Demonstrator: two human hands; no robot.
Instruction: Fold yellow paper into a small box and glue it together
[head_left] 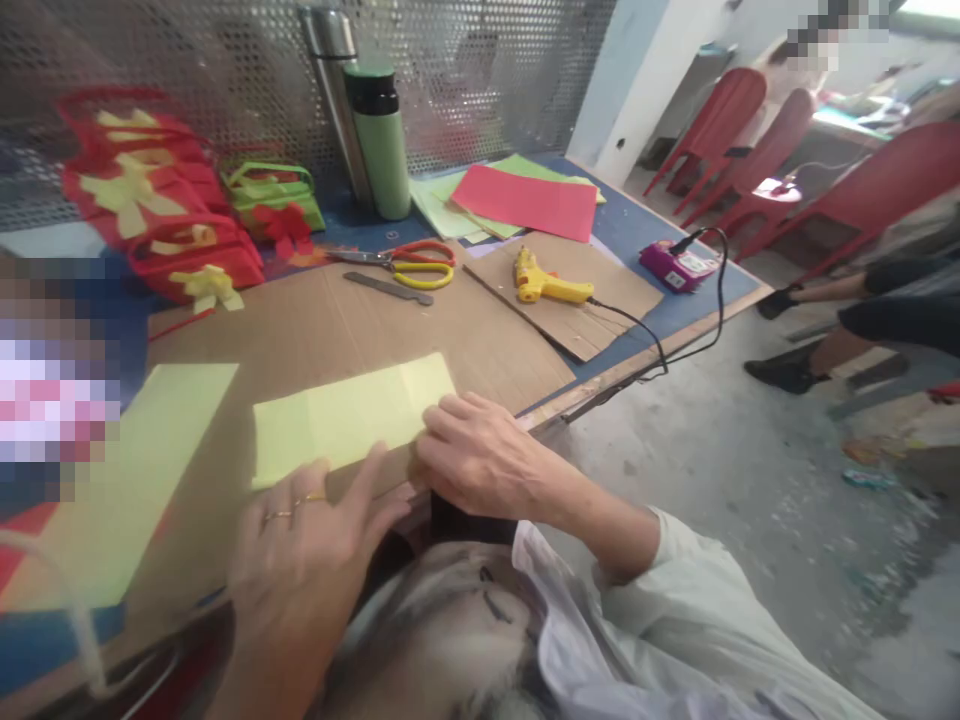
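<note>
A pale yellow rectangular sheet (pixel 352 415) with faint crease lines lies on brown cardboard (pixel 315 330) at the table's front edge. I cannot tell whether it is paper or felt. My left hand (pixel 307 540), with two rings, rests at its near left edge, thumb and fingers apart. At the near right corner, my right hand (pixel 480 455) has its fingers curled closed on the sheet; the fingertips are partly hidden. Further left lies a longer yellow sheet (pixel 172 440), with a red piece (pixel 26 545) beside it.
Behind are scissors (pixel 420 265), a metal blade (pixel 386 289), a yellow glue gun (pixel 551 285) with its cord, and a purple box (pixel 679 265). Red bags (pixel 195 255), a green bag (pixel 274 195), two flasks (pixel 382 150) and stacked coloured sheets (pixel 525 200) stand or lie farther back.
</note>
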